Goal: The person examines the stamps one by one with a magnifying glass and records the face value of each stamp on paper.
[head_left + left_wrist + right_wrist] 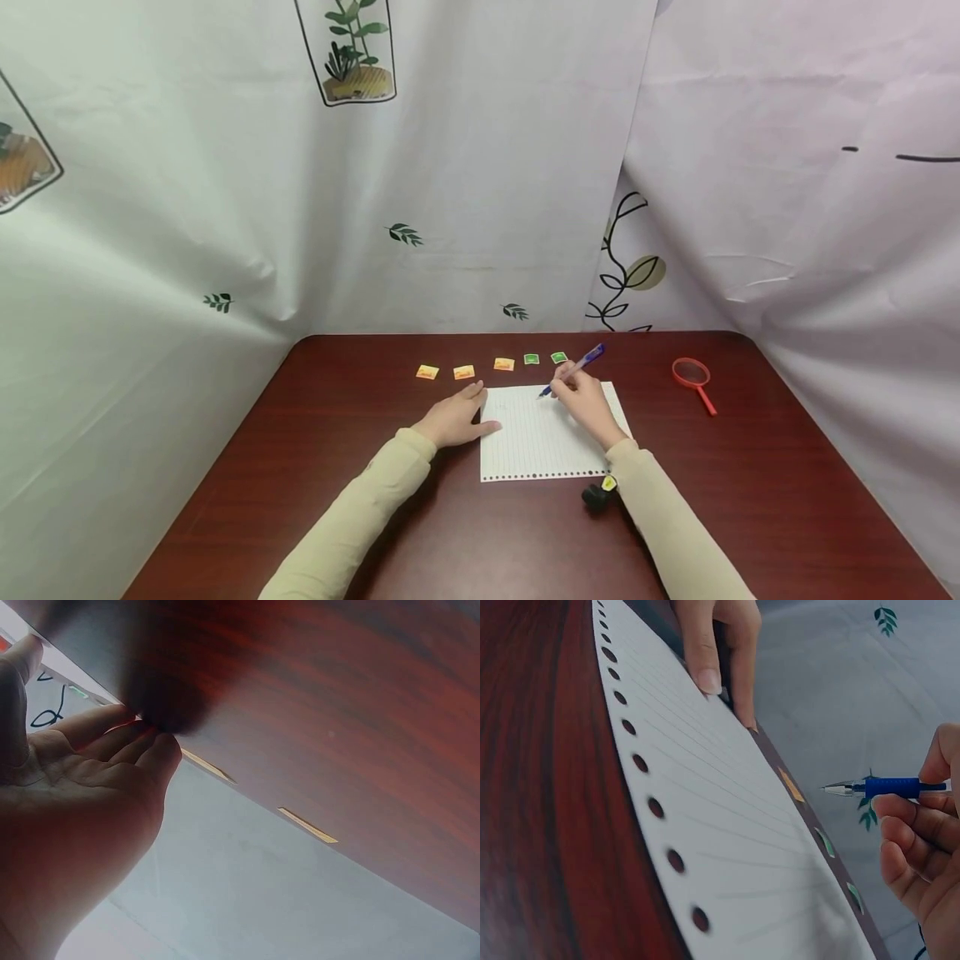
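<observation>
Nearest us, two cream sleeves [667,508] reach in over the dark red-brown desk [315,475]. Just beside the right cuff we see a small black object [596,498] with a yellow label; we cannot tell what it is. Beyond it lies a sheet of lined loose-leaf paper [532,442], its row of punched holes along the edge towards us.

At the sheet's left edge is the left hand [452,419], its fingers extended and together and its thumb spread away from them. The thumb rests on the paper, and the fingertips are by the upper left corner; this hand grips nothing. Over the sheet's upper right part, the right hand [588,408] pinches a blue pen [592,356] between thumb and fingers, the remaining fingers curled in. The pen slants, its tip pointing down to the left, and in the right wrist view we see the tip apart from the paper.

Past the sheet, three orange cards [463,372] and two green cards [532,359] lie in a loose row. Well to the right we find a red magnifying glass [702,392]. Behind the desk hangs a pale cloth [480,167] printed with leaves and potted plants.
</observation>
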`<state>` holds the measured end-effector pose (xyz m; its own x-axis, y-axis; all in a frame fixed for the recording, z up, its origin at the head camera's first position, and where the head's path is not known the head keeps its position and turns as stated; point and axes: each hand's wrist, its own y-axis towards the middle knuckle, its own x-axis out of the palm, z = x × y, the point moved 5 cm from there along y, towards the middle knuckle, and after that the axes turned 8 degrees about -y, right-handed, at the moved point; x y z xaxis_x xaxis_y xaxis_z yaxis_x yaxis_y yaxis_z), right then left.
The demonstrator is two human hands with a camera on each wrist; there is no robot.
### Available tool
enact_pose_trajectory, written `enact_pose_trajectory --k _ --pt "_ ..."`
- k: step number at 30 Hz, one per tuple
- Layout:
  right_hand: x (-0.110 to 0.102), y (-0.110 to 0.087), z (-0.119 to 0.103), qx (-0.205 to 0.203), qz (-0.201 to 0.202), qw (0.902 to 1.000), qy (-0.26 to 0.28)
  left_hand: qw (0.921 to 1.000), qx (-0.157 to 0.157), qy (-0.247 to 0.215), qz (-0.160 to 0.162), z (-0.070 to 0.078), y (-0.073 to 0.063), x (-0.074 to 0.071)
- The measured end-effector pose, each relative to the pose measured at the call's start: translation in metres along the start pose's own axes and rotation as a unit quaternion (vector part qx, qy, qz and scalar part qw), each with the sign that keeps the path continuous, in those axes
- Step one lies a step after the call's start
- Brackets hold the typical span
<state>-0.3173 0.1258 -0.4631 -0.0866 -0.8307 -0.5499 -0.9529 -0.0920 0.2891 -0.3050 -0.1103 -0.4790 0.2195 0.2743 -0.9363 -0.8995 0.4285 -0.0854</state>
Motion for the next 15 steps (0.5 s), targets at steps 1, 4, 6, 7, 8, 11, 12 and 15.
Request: enact_pose_trajectory --k 1,4,6,7,8,11,12,15 --pt "0.003 0.0 0.0 0.0 0.002 1.0 0.004 1.0 0.0 -0.001 0.0 0.0 0.0 0.0" --pt "0.01 0.001 -0.001 0.001 0.007 0.9999 0.009 1.0 0.001 -0.002 0.001 0.001 0.0 -0.002" --pt "0.014 0.002 -0.002 0.0 0.009 0.9999 0.01 1.0 0.0 -0.004 0.0 0.001 0.0 -0.002" --pt "0.016 0.002 -0.002 0.001 0.01 0.9999 0.01 1.0 -0.001 -0.005 0.0 0.001 0.0 -0.002" --pt "0.018 0.002 -0.003 0.001 0.009 0.9999 0.009 1.0 -0.001 -0.006 -0.001 0.001 0.0 -0.003" --pt "0.023 0.002 -0.005 0.0 0.006 0.9999 0.011 1.0 -0.002 -0.006 -0.002 0.001 0.0 -0.002" --pt "0.025 0.001 -0.005 -0.001 0.004 0.9999 0.01 1.0 -0.001 -0.005 -0.001 0.001 0.0 -0.002" --pt "0.029 0.0 -0.005 -0.005 0.002 1.0 0.008 1.0 0.0 -0.002 -0.001 0.001 0.0 -0.002"
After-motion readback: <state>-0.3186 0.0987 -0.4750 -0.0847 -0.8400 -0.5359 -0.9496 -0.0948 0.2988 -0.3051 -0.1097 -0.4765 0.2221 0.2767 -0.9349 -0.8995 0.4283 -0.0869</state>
